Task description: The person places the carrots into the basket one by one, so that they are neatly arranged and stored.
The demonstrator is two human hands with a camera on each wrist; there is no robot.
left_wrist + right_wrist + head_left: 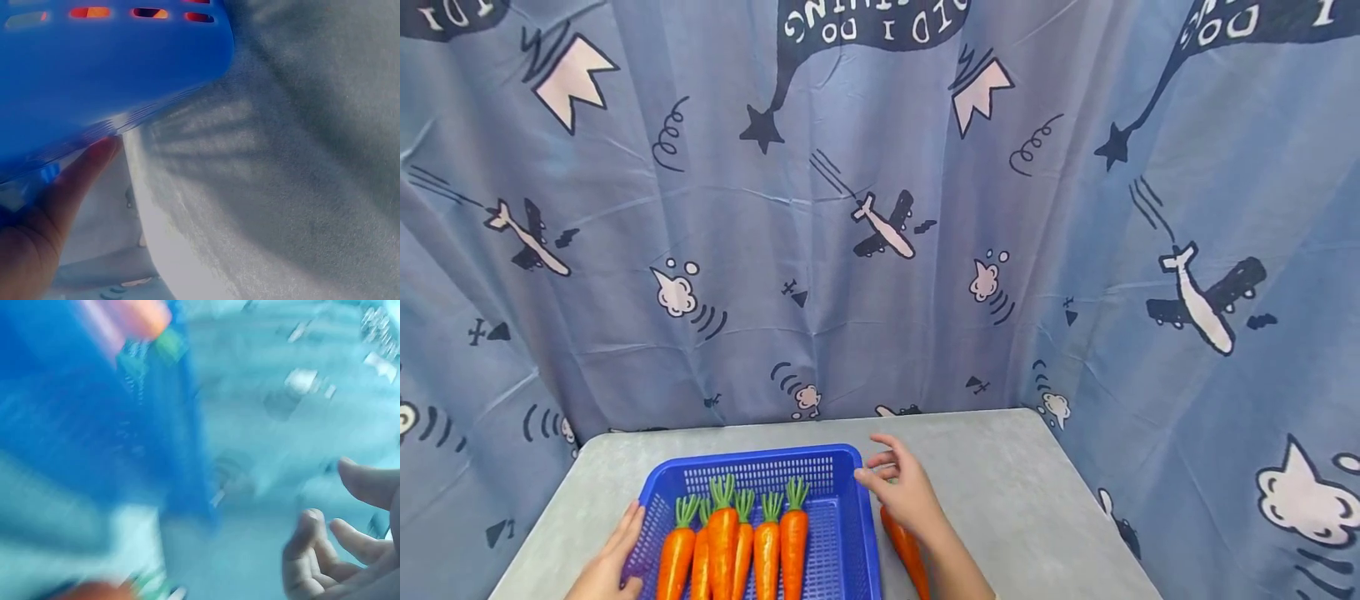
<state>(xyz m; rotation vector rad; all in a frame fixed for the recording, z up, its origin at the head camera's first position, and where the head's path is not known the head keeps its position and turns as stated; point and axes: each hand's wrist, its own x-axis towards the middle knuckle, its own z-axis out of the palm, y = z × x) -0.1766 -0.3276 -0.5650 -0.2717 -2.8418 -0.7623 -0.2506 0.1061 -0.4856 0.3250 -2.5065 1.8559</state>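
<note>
Several orange carrots with green tops, one of them the front-most carrot (722, 537), lie side by side in a blue plastic basket (842, 475). My left hand (610, 558) rests against the outside of the basket's left wall, fingers fairly straight. In the left wrist view, one digit (87, 172) touches the basket's lower edge. My right hand (906, 487) is just outside the right wall, thumb and fingers spread apart, with nothing visible between them. Under it, a single carrot (906, 550) lies on the table beside the basket, partly hidden by hand and wrist. The right wrist view is blurred.
A pale grey table (1015, 500) bears the basket and the loose carrot. Behind and around it hangs a blue curtain (865, 333) printed with planes and clouds, close to the table's far edge. The basket's near side runs out of the head view.
</note>
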